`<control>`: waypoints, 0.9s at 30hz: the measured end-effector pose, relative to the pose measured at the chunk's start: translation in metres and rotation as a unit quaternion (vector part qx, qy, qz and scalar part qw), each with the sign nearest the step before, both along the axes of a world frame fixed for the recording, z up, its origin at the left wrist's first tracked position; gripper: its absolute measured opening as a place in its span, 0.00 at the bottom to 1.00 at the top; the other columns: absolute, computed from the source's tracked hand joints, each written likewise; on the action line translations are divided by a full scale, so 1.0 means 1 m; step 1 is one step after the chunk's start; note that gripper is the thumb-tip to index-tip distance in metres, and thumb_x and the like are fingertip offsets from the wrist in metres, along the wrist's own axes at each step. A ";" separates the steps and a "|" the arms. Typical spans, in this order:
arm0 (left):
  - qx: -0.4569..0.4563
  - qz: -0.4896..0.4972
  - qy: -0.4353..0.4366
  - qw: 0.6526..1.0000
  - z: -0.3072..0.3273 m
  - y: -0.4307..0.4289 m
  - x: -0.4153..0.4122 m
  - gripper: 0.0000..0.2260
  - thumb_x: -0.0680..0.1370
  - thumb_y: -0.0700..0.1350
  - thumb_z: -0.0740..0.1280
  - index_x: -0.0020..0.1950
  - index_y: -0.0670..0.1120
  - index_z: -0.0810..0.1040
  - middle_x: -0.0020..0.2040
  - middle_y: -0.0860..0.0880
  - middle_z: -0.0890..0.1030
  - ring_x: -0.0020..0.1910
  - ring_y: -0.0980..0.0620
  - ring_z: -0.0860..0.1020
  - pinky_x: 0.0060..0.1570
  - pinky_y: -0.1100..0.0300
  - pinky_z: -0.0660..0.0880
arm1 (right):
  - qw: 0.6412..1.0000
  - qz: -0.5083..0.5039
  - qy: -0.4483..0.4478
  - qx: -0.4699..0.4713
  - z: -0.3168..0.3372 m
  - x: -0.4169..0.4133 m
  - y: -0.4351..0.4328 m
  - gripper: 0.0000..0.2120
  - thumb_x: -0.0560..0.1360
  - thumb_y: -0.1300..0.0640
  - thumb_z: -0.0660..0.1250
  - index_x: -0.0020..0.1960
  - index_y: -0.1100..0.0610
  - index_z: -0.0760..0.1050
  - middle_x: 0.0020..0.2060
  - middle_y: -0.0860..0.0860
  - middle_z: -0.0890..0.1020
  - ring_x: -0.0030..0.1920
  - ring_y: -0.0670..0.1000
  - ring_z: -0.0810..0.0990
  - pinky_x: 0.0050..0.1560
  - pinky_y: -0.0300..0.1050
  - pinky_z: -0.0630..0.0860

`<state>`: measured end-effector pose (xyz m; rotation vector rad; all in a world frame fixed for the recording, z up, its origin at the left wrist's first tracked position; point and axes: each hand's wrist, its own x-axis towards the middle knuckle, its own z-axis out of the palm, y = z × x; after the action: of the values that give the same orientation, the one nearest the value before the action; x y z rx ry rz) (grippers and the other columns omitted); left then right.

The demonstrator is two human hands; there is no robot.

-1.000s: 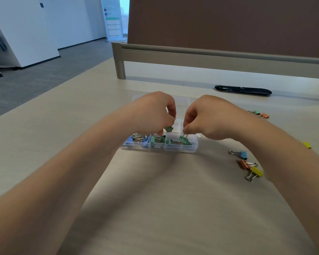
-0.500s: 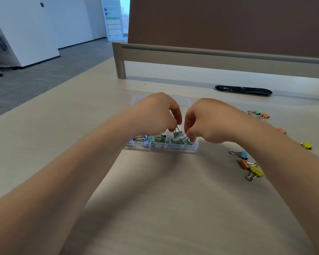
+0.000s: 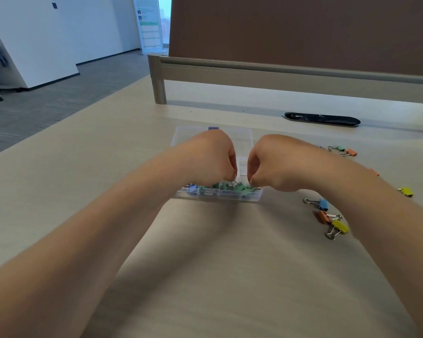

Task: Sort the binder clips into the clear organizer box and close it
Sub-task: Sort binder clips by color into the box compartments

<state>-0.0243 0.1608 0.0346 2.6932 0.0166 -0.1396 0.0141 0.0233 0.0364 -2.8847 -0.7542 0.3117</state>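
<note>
The clear organizer box (image 3: 220,195) lies open in the middle of the table, its lid (image 3: 243,135) flat behind it. Green binder clips (image 3: 239,188) fill its near right compartments, and blue ones (image 3: 192,189) sit at the near left. My left hand (image 3: 205,159) and my right hand (image 3: 276,162) hover close together over the box with fingers curled down. Each pinches the wire handle of a green clip in the near right compartment. The fingertips themselves are mostly hidden.
Loose clips lie right of the box: a blue one (image 3: 324,204), an orange one (image 3: 324,217) and a yellow one (image 3: 340,226) near my right forearm. A yellow clip (image 3: 407,191) lies farther right; a green one (image 3: 340,148) and an orange one (image 3: 351,152) farther back. A black cable slot (image 3: 321,119) lies before the desk divider (image 3: 279,74).
Both hands have dropped toward the box. The green clip my left hand held above the box is now down among the other green clips.
</note>
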 end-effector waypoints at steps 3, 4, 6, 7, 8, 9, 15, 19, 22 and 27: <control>0.031 -0.007 0.003 0.999 -0.001 0.000 0.000 0.05 0.75 0.44 0.70 0.49 0.46 0.84 0.43 0.48 0.83 0.43 0.48 0.81 0.42 0.59 0.76 | 1.000 0.011 0.001 -0.010 0.000 -0.001 0.000 0.03 0.73 0.57 0.71 0.45 0.51 0.84 0.41 0.48 0.84 0.43 0.51 0.82 0.47 0.49 0.81; 0.043 -0.007 0.005 0.999 -0.001 0.000 0.000 0.06 0.75 0.45 0.71 0.49 0.46 0.84 0.43 0.48 0.83 0.43 0.48 0.81 0.43 0.59 0.77 | 1.000 0.014 0.001 -0.015 -0.001 -0.002 0.000 0.04 0.73 0.57 0.71 0.45 0.52 0.84 0.41 0.48 0.84 0.43 0.52 0.82 0.47 0.49 0.81; 0.070 -0.009 0.008 0.997 -0.003 0.000 0.001 0.07 0.75 0.46 0.70 0.49 0.45 0.84 0.43 0.47 0.83 0.44 0.48 0.80 0.45 0.57 0.78 | 0.999 0.024 0.003 -0.024 -0.002 -0.002 0.001 0.04 0.74 0.57 0.70 0.46 0.52 0.84 0.42 0.49 0.84 0.44 0.52 0.82 0.49 0.50 0.81; 0.084 -0.011 0.010 0.996 -0.003 0.000 0.001 0.07 0.75 0.46 0.70 0.49 0.44 0.84 0.44 0.46 0.83 0.44 0.47 0.81 0.46 0.57 0.78 | 0.999 0.027 0.004 -0.026 -0.003 -0.002 0.001 0.04 0.74 0.57 0.70 0.46 0.52 0.84 0.42 0.49 0.84 0.44 0.52 0.82 0.49 0.50 0.81; 0.095 -0.015 0.013 0.995 -0.004 0.000 0.002 0.07 0.76 0.46 0.70 0.49 0.44 0.84 0.44 0.46 0.83 0.44 0.47 0.81 0.46 0.56 0.78 | 0.999 0.030 0.005 -0.028 -0.003 -0.002 0.001 0.04 0.74 0.57 0.70 0.46 0.52 0.84 0.42 0.49 0.84 0.44 0.52 0.82 0.49 0.50 0.81; 0.104 -0.018 0.015 0.994 -0.005 0.000 0.002 0.08 0.76 0.46 0.70 0.48 0.43 0.84 0.44 0.45 0.83 0.44 0.47 0.81 0.45 0.56 0.78 | 0.999 0.033 0.004 -0.029 -0.003 -0.001 0.001 0.04 0.74 0.57 0.70 0.47 0.52 0.84 0.42 0.48 0.84 0.44 0.51 0.82 0.49 0.50 0.81; 0.121 -0.034 0.024 0.992 -0.008 -0.001 0.002 0.06 0.76 0.44 0.68 0.48 0.44 0.82 0.43 0.45 0.82 0.35 0.50 0.77 0.30 0.62 0.71 | 0.998 0.048 0.001 -0.027 -0.003 0.001 0.000 0.03 0.74 0.57 0.71 0.43 0.50 0.82 0.41 0.47 0.83 0.44 0.50 0.81 0.45 0.46 0.79; 0.126 -0.043 0.015 0.991 -0.009 -0.002 0.002 0.06 0.76 0.44 0.67 0.50 0.46 0.83 0.45 0.47 0.82 0.43 0.48 0.80 0.37 0.60 0.73 | 0.998 0.057 -0.008 -0.021 -0.004 0.002 0.000 0.06 0.73 0.57 0.71 0.39 0.49 0.79 0.39 0.47 0.81 0.41 0.49 0.79 0.36 0.42 0.72; 0.153 -0.048 0.009 0.987 -0.009 -0.003 0.001 0.08 0.77 0.42 0.65 0.50 0.46 0.83 0.47 0.47 0.82 0.48 0.46 0.80 0.44 0.56 0.77 | 0.998 0.062 -0.007 -0.018 -0.004 0.001 0.001 0.07 0.74 0.58 0.70 0.39 0.47 0.79 0.40 0.46 0.82 0.43 0.50 0.81 0.41 0.43 0.77; 0.169 -0.060 0.003 0.984 -0.009 -0.004 0.002 0.08 0.77 0.42 0.65 0.50 0.45 0.83 0.48 0.46 0.82 0.48 0.47 0.80 0.45 0.57 0.76 | 0.998 0.064 -0.001 -0.014 -0.006 0.000 0.001 0.07 0.74 0.59 0.69 0.41 0.47 0.80 0.42 0.47 0.83 0.45 0.50 0.81 0.48 0.46 0.79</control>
<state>-0.0228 0.1565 0.0257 3.0345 -0.1322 -0.1990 0.0139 0.0246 0.0309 -2.8680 -0.9453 0.3361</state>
